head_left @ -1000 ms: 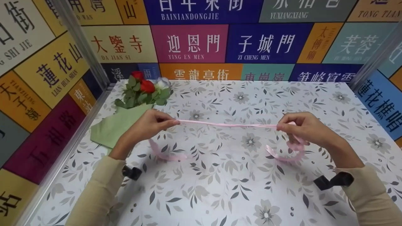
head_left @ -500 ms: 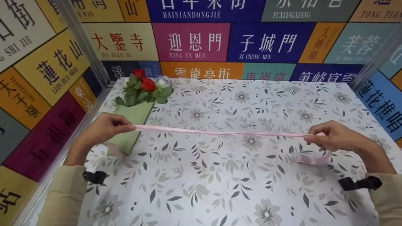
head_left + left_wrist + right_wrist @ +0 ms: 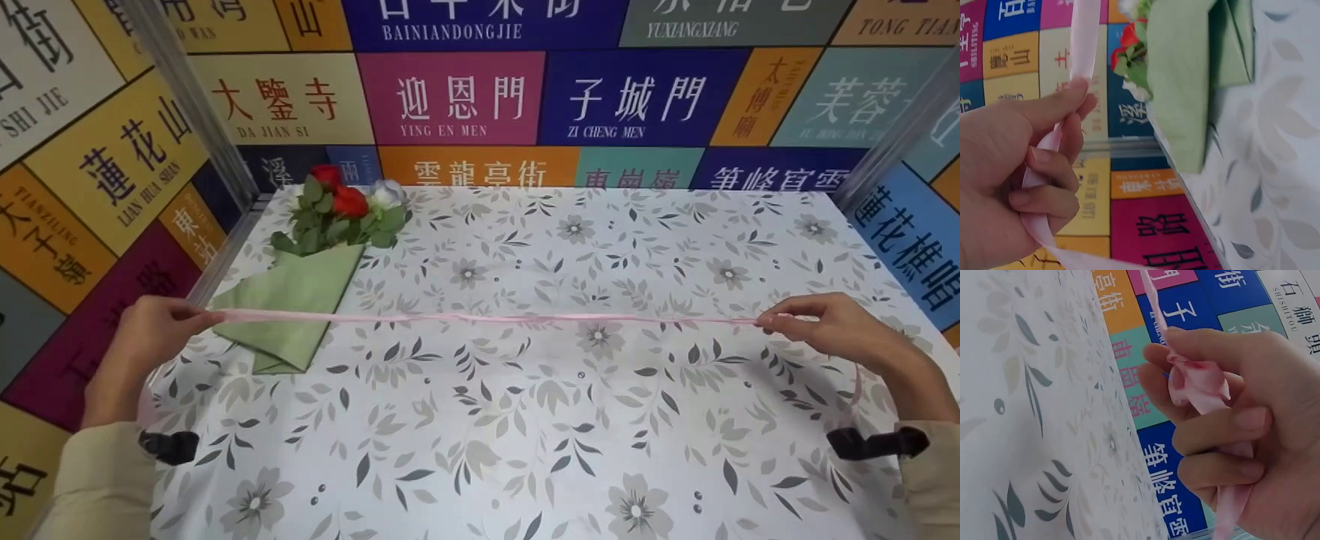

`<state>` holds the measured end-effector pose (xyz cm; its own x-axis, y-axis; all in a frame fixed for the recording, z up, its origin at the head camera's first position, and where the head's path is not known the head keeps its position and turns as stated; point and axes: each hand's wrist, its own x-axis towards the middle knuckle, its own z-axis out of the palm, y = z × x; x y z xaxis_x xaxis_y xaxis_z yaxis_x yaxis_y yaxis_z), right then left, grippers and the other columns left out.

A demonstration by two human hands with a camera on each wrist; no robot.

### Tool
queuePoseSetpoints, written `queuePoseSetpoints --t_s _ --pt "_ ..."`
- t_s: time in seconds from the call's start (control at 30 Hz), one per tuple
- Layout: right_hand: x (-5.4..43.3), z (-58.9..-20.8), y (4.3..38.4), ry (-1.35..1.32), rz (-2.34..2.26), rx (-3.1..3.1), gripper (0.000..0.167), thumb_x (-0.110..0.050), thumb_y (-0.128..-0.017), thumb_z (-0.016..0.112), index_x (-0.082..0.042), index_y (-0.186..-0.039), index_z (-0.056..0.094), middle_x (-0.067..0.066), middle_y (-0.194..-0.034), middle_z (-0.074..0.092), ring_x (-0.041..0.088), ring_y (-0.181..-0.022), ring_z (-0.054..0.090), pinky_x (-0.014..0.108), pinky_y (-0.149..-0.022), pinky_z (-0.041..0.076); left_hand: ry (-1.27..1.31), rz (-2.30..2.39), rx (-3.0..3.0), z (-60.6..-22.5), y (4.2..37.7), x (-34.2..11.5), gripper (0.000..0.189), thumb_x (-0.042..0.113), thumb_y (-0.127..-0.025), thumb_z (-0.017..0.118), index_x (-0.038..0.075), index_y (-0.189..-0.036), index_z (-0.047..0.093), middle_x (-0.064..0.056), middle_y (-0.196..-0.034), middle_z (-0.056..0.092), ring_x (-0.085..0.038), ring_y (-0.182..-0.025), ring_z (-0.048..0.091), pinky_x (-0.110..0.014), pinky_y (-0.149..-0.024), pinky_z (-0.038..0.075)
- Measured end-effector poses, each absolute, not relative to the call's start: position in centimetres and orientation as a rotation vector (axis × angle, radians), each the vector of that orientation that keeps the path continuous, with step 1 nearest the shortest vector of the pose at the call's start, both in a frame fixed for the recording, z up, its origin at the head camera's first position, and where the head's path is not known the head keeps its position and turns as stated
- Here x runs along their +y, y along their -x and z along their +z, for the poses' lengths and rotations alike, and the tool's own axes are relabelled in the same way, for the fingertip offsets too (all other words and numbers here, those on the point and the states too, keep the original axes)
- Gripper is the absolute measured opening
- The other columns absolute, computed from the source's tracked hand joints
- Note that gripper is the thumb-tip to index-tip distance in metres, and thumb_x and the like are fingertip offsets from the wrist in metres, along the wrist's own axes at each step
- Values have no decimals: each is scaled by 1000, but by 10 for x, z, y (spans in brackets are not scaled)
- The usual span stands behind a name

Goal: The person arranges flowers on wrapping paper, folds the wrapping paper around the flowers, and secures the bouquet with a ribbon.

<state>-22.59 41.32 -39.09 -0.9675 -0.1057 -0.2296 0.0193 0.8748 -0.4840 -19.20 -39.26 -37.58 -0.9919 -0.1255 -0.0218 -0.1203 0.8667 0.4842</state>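
A pink ribbon (image 3: 480, 317) runs taut and nearly level across the head view, above the table. My left hand (image 3: 159, 330) pinches its left end between thumb and forefinger; in the left wrist view the ribbon (image 3: 1085, 39) passes down through the curled fingers and trails off below. At the right, my right hand (image 3: 840, 326) pinches the other end. In the right wrist view the ribbon (image 3: 1204, 385) is bunched at the pinch and its tail runs under the curled fingers. Behind the ribbon's left part lies a bouquet in green wrapping paper (image 3: 300, 289).
The bouquet's red roses (image 3: 349, 201) and a pale flower (image 3: 388, 193) point to the back left corner. A white cloth with grey flowers and leaves (image 3: 540, 435) covers the table. Panels with colourful sign lettering (image 3: 450, 97) stand behind and at both sides.
Both hands have moved apart, the left hand to the left and the right hand to the right. The stretch of ribbon between them has grown much longer. The bouquet has stayed in place.
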Motion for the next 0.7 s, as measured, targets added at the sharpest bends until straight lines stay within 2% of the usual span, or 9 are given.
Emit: queuePoseSetpoints --t_s 0.03,0.07,0.13,0.27,0.3,0.37,0.43,0.5,0.7 --pt "415 -392 226 40 -745 2807 56 -52 -99 55 -4 -126 65 26 -128 62 39 -109 59 44 -76 48 -238 -775 -3014 -378 190 -396 49 42 -97 65 -6 -105 74 -15 -87 72 -18 -69 54 -29 -58 44" --pt "417 -393 225 23 -770 2824 57 -52 -100 54 -3 -127 64 28 -132 59 37 -111 59 44 -78 48 -284 -774 -3006 -380 187 -400 49 42 -97 64 -6 -106 73 -17 -88 72 -20 -70 54 -30 -57 44" --pt "421 -395 224 -2 -824 2854 57 -52 -100 53 -4 -128 64 24 -126 62 27 -105 61 44 -74 48 -375 -784 -2998 -383 183 -405 50 43 -97 63 -6 -107 72 -21 -94 71 -24 -74 55 -30 -58 42" --pt "424 -397 223 -18 -898 2876 56 -52 -99 55 -6 -128 65 -8 -96 69 -4 -84 51 35 -68 44 -528 -776 -3053 -387 175 -414 48 39 -98 62 -6 -110 70 -24 -100 70 -29 -81 56 -32 -61 41" --pt "424 -397 224 -24 -899 2870 56 -53 -98 56 -6 -128 65 -15 -93 66 -8 -81 50 35 -68 44 -558 -779 -3084 -387 174 -415 47 37 -98 62 -7 -112 69 -25 -102 69 -30 -83 56 -33 -63 41" --pt "424 -397 225 -28 -884 2858 58 -55 -96 58 -7 -129 64 -18 -97 63 -11 -82 50 34 -74 46 -617 -786 -3150 -389 172 -417 46 34 -97 64 -8 -116 67 -27 -107 67 -32 -86 57 -38 -66 43" --pt "424 -399 226 -35 -857 2861 58 -55 -95 61 -8 -130 64 -17 -105 62 -10 -83 53 33 -76 48 -657 -806 -3207 -391 171 -416 47 31 -96 65 -9 -121 63 -30 -115 64 -35 -91 56 -43 -70 45" --pt "425 -401 227 -37 -842 2872 56 -52 -95 63 -9 -129 65 -11 -108 62 -4 -81 56 29 -71 49 -663 -830 -3267 -392 171 -415 49 29 -96 65 -9 -126 60 -34 -124 59 -38 -95 56 -46 -73 47" --pt "442 -411 221 50 -762 2900 46 -39 -92 71 -4 -124 69 -3 -94 64 11 -73 52 25 -60 46 -409 -750 -3520 -397 175 -414 53 25 -92 70 -5 -133 56 -31 -123 61 -33 -97 58 -45 -78 50"
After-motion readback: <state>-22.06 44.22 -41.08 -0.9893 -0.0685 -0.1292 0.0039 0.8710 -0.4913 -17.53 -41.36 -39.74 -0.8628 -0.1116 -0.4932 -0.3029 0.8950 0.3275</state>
